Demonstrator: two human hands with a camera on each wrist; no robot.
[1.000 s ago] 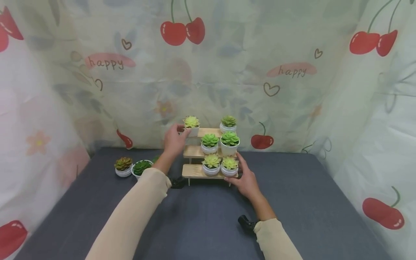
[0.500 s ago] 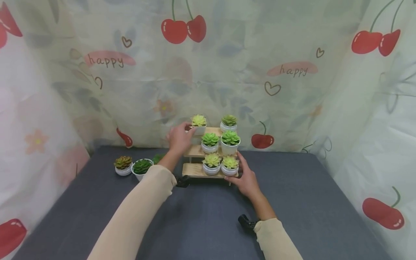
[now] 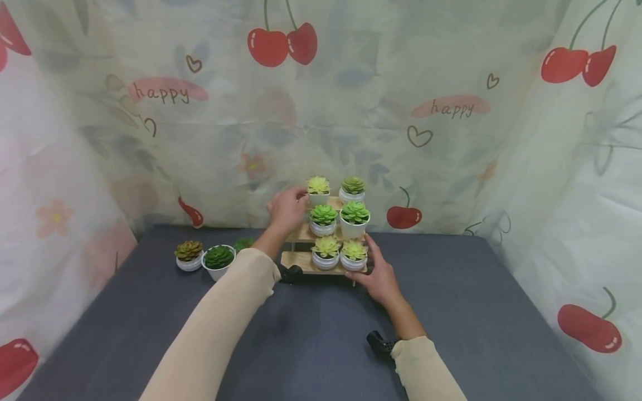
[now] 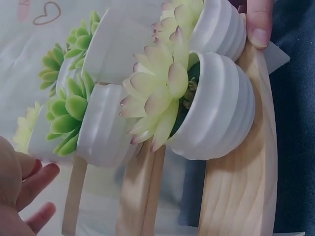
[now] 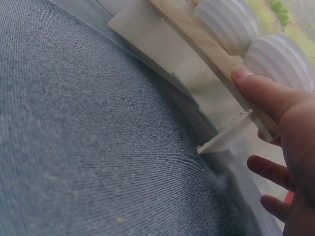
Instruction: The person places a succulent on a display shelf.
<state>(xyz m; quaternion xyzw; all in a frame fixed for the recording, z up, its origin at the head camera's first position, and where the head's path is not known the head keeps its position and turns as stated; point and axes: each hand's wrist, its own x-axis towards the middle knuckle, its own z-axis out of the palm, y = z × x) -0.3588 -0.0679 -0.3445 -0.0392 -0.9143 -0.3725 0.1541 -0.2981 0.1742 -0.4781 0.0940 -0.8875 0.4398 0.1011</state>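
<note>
In the head view a three-tier wooden plant stand (image 3: 301, 260) bears several potted succulents in white pots. At the top tier's left, my left hand (image 3: 290, 210) has its fingertips right at the side of a pale yellow-green potted succulent (image 3: 318, 192). The left wrist view shows that hand's fingers (image 4: 39, 187) fairly straight, beside the same pot (image 4: 43, 140). My right hand (image 3: 379, 281) grips the right end of the bottom tier. Its thumb (image 5: 261, 91) lies on the board by a ribbed white pot (image 5: 280, 61), with a finger under the edge.
Left on the dark table (image 3: 321, 340) stand a reddish-brown succulent (image 3: 189, 256) and a dark green one (image 3: 218, 262). Another green plant (image 3: 244, 244) is partly hidden by the left arm. A printed curtain (image 3: 321, 128) hangs behind and at both sides.
The pale potted succulent on the top tier has moved right, toward the green one at that tier's right end, and my left hand moved with it. My right hand has stayed put.
</note>
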